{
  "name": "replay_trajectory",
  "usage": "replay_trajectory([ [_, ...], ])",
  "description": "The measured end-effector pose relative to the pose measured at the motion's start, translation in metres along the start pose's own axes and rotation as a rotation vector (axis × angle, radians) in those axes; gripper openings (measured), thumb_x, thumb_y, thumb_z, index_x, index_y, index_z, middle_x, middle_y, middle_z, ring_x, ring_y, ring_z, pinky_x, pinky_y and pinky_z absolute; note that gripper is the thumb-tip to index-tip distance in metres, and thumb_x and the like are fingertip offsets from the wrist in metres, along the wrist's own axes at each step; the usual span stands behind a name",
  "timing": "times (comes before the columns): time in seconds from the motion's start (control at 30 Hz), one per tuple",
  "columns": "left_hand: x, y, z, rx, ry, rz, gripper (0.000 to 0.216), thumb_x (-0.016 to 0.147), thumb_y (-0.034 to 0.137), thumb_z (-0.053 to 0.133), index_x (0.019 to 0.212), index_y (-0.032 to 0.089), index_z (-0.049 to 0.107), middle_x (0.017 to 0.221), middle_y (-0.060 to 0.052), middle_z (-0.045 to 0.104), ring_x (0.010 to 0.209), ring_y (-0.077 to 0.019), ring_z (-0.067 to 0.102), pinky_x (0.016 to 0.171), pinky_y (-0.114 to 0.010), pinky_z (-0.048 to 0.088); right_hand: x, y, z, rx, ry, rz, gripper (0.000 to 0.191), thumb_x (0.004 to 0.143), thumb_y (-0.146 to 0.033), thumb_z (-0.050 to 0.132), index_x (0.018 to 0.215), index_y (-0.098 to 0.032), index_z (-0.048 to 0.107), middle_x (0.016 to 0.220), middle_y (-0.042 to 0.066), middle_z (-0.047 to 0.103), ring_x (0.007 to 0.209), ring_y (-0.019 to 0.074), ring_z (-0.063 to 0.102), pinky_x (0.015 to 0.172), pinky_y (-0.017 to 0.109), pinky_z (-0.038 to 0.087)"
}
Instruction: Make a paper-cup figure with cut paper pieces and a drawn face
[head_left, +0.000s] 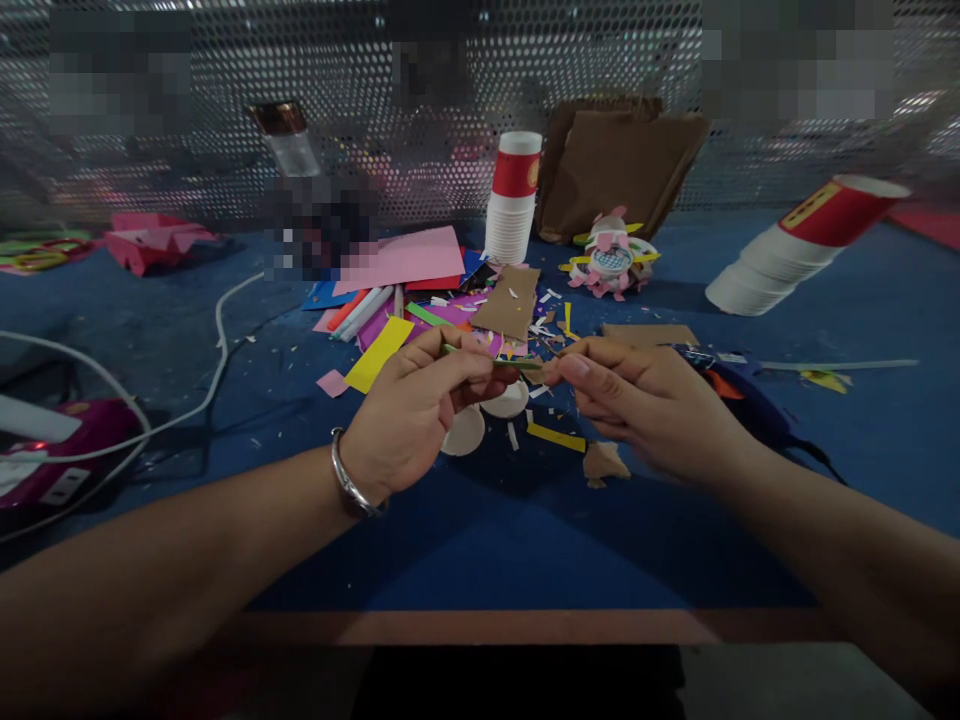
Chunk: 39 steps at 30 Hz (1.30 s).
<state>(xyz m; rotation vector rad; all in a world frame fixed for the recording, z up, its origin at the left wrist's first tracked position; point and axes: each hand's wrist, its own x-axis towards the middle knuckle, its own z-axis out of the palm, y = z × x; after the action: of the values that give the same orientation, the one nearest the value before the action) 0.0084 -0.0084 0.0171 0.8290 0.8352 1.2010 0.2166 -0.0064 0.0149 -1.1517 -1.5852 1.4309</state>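
Note:
Over the middle of the blue table, my left hand (412,400) pinches a narrow green paper strip (523,365) between thumb and fingers. My right hand (649,400) is closed in a pinch at the strip's right end, with thumb and forefinger pressed together. A thin dark point shows by the right fingertips, too small to name. Below the hands lie two white paper discs (463,432), partly hidden by my left hand. A yellow paper strip (556,437) and a torn cardboard piece (606,461) lie beneath my right hand.
Coloured paper sheets (420,258) and scraps lie beyond the hands. Behind them stand stacked paper cups (511,200), with a leaning stack (806,245) at right. A decorated paper figure (611,258) sits between. A blue-orange glue gun (739,388) lies beside my right wrist; a white cable (219,330) crosses the left.

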Motion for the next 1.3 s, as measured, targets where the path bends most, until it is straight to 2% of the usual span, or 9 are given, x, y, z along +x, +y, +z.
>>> replay_trajectory([
  [0.1,0.002,0.001,-0.002,0.014,-0.022,0.022,0.018,0.078,0.011,0.073,0.076,0.017,0.056,0.073,0.003,0.066,0.071,-0.0097,0.068,0.075,-0.023,0.055,0.001,-0.001,0.001,0.039,-0.015,0.027,0.047,0.086,-0.066,0.070,0.085,-0.019,0.064,0.059,-0.008,0.028,0.050,0.0067,0.022,0.042,0.024,0.014],
  [0.17,0.005,0.000,-0.006,0.079,-0.039,0.093,0.020,0.075,0.010,0.076,0.082,0.017,0.059,0.078,0.003,0.067,0.074,-0.0105,0.069,0.076,-0.024,0.055,0.001,-0.001,0.001,0.060,-0.026,0.044,0.051,0.084,-0.068,0.071,0.087,-0.018,0.065,0.059,-0.009,0.028,0.050,0.0062,0.021,0.042,0.023,0.013],
  [0.33,0.012,-0.001,-0.020,0.350,-0.108,0.435,0.028,0.075,0.011,0.079,0.094,0.020,0.060,0.091,0.002,0.066,0.086,-0.0120,0.065,0.079,-0.025,0.054,0.001,-0.002,-0.001,0.084,-0.031,0.064,0.052,0.085,-0.068,0.069,0.088,-0.016,0.066,0.058,-0.009,0.027,0.049,0.0056,0.018,0.041,0.022,0.010],
  [0.43,0.011,0.002,-0.021,0.563,-0.143,0.550,0.033,0.076,0.011,0.079,0.099,0.020,0.057,0.094,0.000,0.066,0.090,-0.0147,0.065,0.079,-0.027,0.054,0.001,-0.003,-0.001,0.089,-0.049,0.070,0.053,0.085,-0.068,0.069,0.087,-0.016,0.066,0.057,-0.010,0.026,0.048,0.0052,0.016,0.040,0.022,0.009],
  [0.53,0.009,0.005,-0.019,0.655,-0.168,0.587,0.033,0.076,0.011,0.077,0.098,0.020,0.054,0.094,-0.001,0.066,0.089,-0.0154,0.066,0.080,-0.029,0.055,0.000,-0.004,-0.001,0.106,-0.070,0.079,0.053,0.084,-0.069,0.070,0.085,-0.016,0.065,0.057,-0.010,0.027,0.047,0.0046,0.016,0.039,0.022,0.009],
  [0.83,0.005,0.002,-0.018,0.736,-0.239,0.721,0.032,0.079,0.007,0.074,0.101,0.019,0.055,0.097,-0.001,0.064,0.089,-0.0129,0.065,0.081,-0.027,0.055,-0.001,-0.002,-0.002,0.116,-0.124,0.101,0.050,0.085,-0.067,0.070,0.085,-0.018,0.065,0.056,-0.010,0.026,0.046,0.0041,0.015,0.038,0.021,0.008],
  [1.13,0.004,0.001,-0.019,0.764,-0.243,0.758,0.031,0.080,0.007,0.073,0.102,0.020,0.055,0.097,-0.001,0.061,0.088,-0.0127,0.063,0.081,-0.028,0.055,-0.002,-0.001,-0.002,0.112,-0.146,0.107,0.047,0.088,-0.065,0.067,0.086,-0.019,0.064,0.056,-0.011,0.023,0.044,0.0043,0.015,0.037,0.020,0.009],
  [1.3,0.003,-0.002,-0.018,0.747,-0.228,0.760,0.033,0.080,0.006,0.073,0.102,0.021,0.054,0.098,-0.001,0.061,0.089,-0.0127,0.063,0.082,-0.029,0.055,-0.002,-0.003,-0.002,0.090,-0.145,0.060,0.049,0.089,-0.066,0.067,0.085,-0.017,0.063,0.055,-0.011,0.025,0.045,0.0039,0.016,0.037,0.020,0.010],
])
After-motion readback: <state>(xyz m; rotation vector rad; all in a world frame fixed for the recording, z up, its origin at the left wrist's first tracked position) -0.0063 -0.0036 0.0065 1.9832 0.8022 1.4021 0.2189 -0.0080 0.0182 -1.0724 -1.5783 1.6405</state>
